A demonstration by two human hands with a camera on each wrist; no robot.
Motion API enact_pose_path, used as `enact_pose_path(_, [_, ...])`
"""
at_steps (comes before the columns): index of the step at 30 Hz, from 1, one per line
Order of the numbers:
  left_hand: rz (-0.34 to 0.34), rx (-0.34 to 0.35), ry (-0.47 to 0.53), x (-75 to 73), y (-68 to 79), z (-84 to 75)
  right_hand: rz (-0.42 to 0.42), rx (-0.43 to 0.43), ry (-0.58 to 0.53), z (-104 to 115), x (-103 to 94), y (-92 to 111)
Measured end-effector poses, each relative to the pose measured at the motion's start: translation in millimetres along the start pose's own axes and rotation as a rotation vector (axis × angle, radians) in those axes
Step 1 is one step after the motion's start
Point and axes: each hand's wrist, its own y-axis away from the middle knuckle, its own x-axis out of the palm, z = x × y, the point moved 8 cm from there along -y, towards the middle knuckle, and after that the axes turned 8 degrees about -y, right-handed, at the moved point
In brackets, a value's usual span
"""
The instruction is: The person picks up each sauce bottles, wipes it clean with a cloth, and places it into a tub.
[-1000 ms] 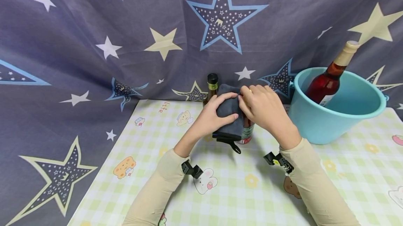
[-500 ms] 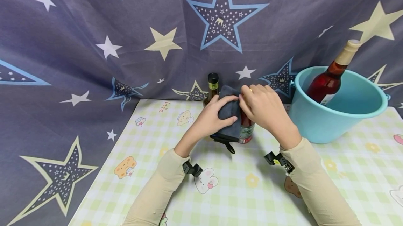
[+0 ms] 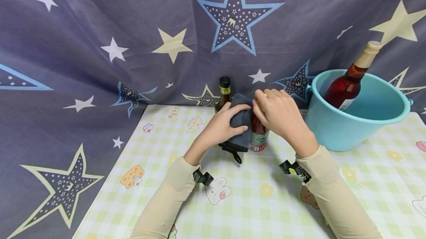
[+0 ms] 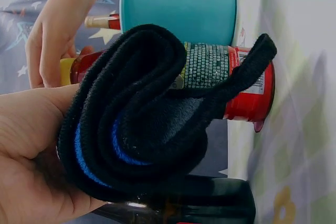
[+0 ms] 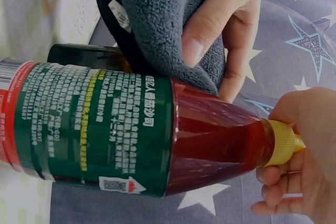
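Observation:
My left hand [image 3: 217, 126] grips a folded dark grey cloth [image 3: 238, 120] between thumb and fingers. In the left wrist view the cloth [image 4: 126, 103] shows blue inner layers and a black hanging loop. Right of it stands a red sauce bottle [image 3: 259, 137] with a green and red label. My right hand [image 3: 277, 115] pinches its yellow cap [image 5: 283, 142] at the top. In the right wrist view the cloth [image 5: 163, 22] lies against the side of the sauce bottle [image 5: 94, 121]. Whether the bottle's base touches the table is hard to tell.
A dark bottle [image 3: 225, 93] with a black cap stands behind the left hand. On the right, a light blue bucket [image 3: 336, 131] holds a leaning bottle of red liquid [image 3: 346, 83]. A checked cloth covers the table [image 3: 253, 209]; a star-patterned curtain [image 3: 143, 28] hangs behind.
The left hand's cloth has slid a little left and down across the sauce bottle, uncovering more of its label. The right hand has stayed at the cap.

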Motion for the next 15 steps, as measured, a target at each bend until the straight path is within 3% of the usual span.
enact_pose_path(15, [0.047, -0.021, -0.096, 11.2, -2.7, 8.3, -0.002, 0.000, -0.004, 0.6, 0.0, -0.4])
